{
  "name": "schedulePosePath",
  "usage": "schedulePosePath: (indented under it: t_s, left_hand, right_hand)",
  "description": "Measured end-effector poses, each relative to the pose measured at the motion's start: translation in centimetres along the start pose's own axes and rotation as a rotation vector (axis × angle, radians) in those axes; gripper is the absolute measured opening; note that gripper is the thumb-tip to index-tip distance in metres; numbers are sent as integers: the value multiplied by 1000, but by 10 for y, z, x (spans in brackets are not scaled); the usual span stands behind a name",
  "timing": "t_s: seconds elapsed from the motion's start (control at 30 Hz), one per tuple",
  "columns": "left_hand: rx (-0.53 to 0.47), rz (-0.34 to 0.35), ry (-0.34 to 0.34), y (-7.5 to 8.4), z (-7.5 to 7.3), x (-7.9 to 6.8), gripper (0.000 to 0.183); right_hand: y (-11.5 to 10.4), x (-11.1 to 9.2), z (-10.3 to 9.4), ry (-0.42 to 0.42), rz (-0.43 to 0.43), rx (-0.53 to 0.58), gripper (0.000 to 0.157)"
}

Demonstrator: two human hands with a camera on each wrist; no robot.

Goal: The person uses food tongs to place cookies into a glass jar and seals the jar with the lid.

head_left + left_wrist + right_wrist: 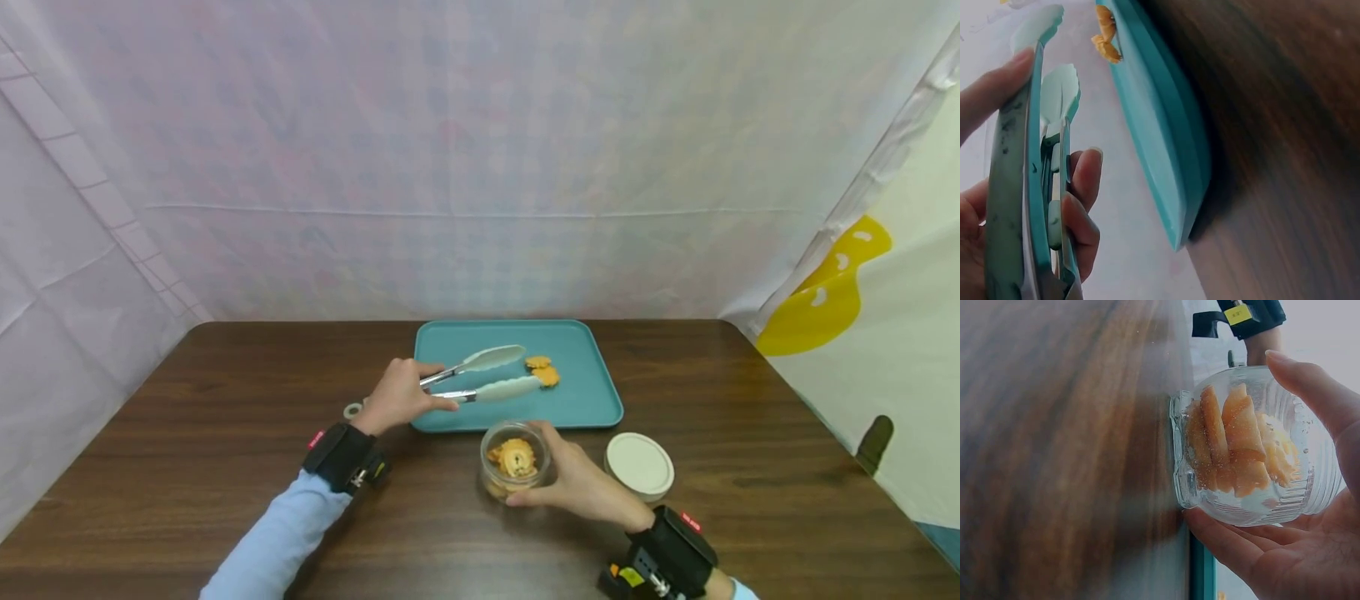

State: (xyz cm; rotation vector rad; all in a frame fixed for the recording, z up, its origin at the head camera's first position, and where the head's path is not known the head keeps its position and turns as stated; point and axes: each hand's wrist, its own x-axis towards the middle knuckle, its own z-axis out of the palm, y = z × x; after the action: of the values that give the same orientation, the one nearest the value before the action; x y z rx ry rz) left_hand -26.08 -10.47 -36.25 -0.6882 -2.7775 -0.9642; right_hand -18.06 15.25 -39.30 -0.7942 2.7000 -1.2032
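My left hand [399, 395] grips a pair of tongs [495, 358] with pale green scalloped tips, spread apart over the blue tray [577, 408]. In the left wrist view, thumb and fingers lie on opposite arms of the tongs [1010, 187]. Two cookies [546, 377] lie on the tray, close to the lower tip. My right hand [573, 479] holds a clear glass jar [491, 483], thumb and fingers round its sides. Several golden cookies [1235, 437] are stacked inside the jar, which stands on the table in front of the tray.
A white round lid [640, 465] lies on the brown wooden table [247, 417], right of the jar and beside the right wrist. The tray's raised rim runs just behind the jar. A white cloth [450, 167] hangs behind the table's far edge.
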Motion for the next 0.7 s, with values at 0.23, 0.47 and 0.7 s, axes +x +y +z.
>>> schedulePosePath:
  t_s: [0.23, 0.47, 0.7]
  left_hand:
    - [36, -11, 24, 0, 8, 10, 61]
    - [58, -62, 46, 5, 15, 23, 61]
    - [64, -113, 56, 9, 22, 31, 61]
  right_hand:
    - [-1, 0, 0, -10, 14, 33, 82]
    - [-1, 1, 0, -4, 4, 28, 81]
    - [0, 0, 0, -8, 8, 11, 81]
